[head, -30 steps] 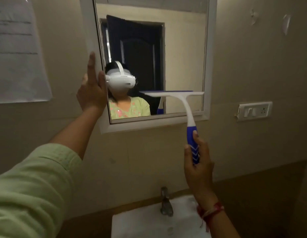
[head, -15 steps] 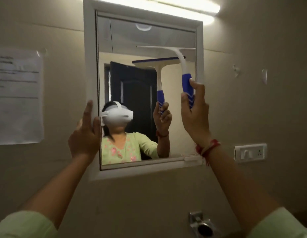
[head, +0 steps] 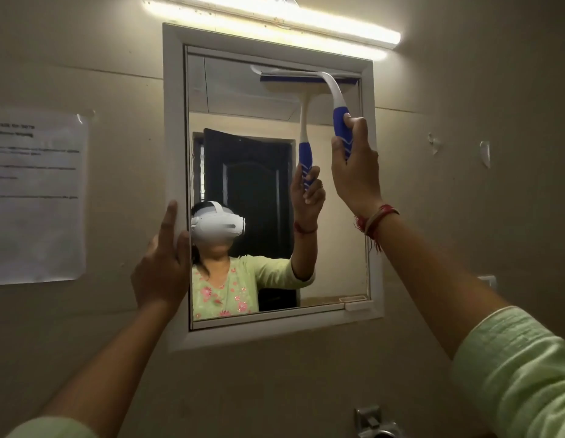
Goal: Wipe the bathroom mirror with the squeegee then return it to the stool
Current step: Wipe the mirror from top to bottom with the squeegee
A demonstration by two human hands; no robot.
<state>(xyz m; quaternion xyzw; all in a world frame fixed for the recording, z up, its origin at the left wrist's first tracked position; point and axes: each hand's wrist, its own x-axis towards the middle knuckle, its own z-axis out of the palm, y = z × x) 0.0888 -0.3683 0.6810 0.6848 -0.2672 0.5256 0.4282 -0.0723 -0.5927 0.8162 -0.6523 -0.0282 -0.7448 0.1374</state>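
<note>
Rectangular bathroom mirror point(head: 243, 200) in a flat white frame point(head: 173, 121), glossy glass set into a smooth beige wall. Long glowing tube light point(head: 275, 20) mounted just above the frame. Sheet of white paper point(head: 37, 197) with faint printed lines taped flat to the wall, left of the mirror. Metal tap fitting point(head: 374, 422), dull and chrome-like, at the bottom edge.

Squeegee point(head: 333, 90) up at the mirror's top right: curved white plastic neck, blue ribbed grip with white wavy lines, straight blade with a dark blue rubber strip lying against the glass just under the upper frame edge, doubled by its reflection.

Right hand point(head: 354, 165) raised, fingers wrapped closed around the blue grip, thumb along the handle; red and cream thread bracelet point(head: 374, 219) on the wrist, pale green woven sleeve point(head: 521, 368) below it.

Left hand point(head: 161, 263) loosely open, holding nothing, fingers pointing upward and resting on the left side of the white frame, touching its inner edge.
</note>
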